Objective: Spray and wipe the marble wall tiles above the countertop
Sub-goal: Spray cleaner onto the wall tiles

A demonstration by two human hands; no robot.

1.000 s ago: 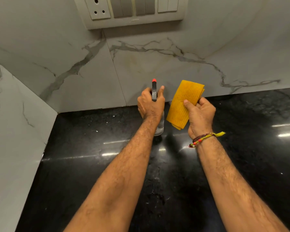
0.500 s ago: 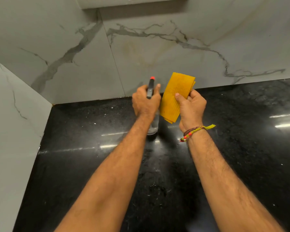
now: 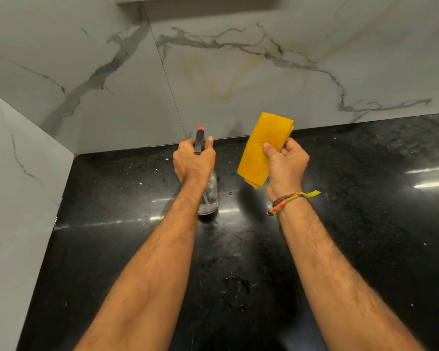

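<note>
Marble wall tiles (image 3: pixel 238 79), left hand (image 3: pixel 193 160) gripping spray bottle (image 3: pixel 208 196), right hand (image 3: pixel 287 163) pinching yellow cloth (image 3: pixel 261 148)

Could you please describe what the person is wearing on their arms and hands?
Both forearms are bare and hairy, with no sleeves or gloves in view. The right hand has a braided yellow-and-maroon thread bracelet with red beads at its wrist, its frayed yellow end sticking out. The left hand wears nothing.
</note>
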